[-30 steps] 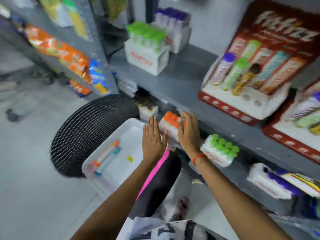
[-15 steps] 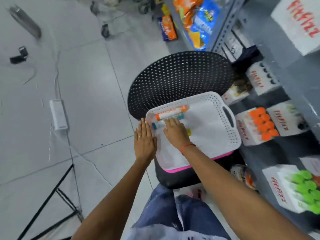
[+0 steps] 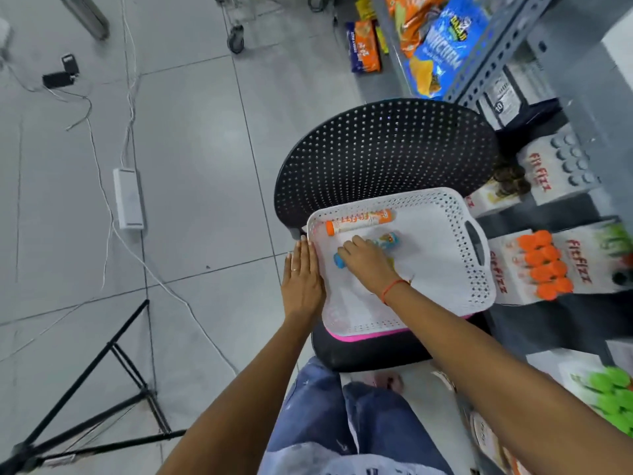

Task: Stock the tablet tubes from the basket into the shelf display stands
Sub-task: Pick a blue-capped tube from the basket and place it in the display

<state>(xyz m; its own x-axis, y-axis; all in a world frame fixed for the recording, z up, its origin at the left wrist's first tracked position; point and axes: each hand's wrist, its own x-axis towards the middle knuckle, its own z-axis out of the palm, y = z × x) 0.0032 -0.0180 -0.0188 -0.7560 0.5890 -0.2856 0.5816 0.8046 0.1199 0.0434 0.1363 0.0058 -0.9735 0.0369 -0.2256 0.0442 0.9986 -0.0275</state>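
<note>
A white perforated basket point(image 3: 469, 269) rests on a black chair seat. Inside it lie an orange-capped tablet tube point(image 3: 359, 221) near the far rim and a blue-capped tube point(image 3: 385, 241). My right hand point(image 3: 368, 265) lies over the blue-capped tube with its fingers curled around it. My left hand point(image 3: 301, 279) rests flat against the basket's left rim, fingers straight. White display stands sit on the low shelf to the right: one filled with orange-capped tubes point(image 3: 543, 265), one with green-capped tubes point(image 3: 613, 395), one with empty holes point(image 3: 561, 166).
The black perforated chair back point(image 3: 383, 152) rises behind the basket. A tripod leg point(image 3: 102, 365), cables and a white power adapter point(image 3: 127, 198) lie on the tiled floor at left. Snack bags point(image 3: 442, 46) hang on the grey rack at upper right.
My view swung from the shelf down to the basket. Both hands left the orange-capped stand; my right hand reached into the basket and closed over the blue-capped tube, my left hand went to the rim.
</note>
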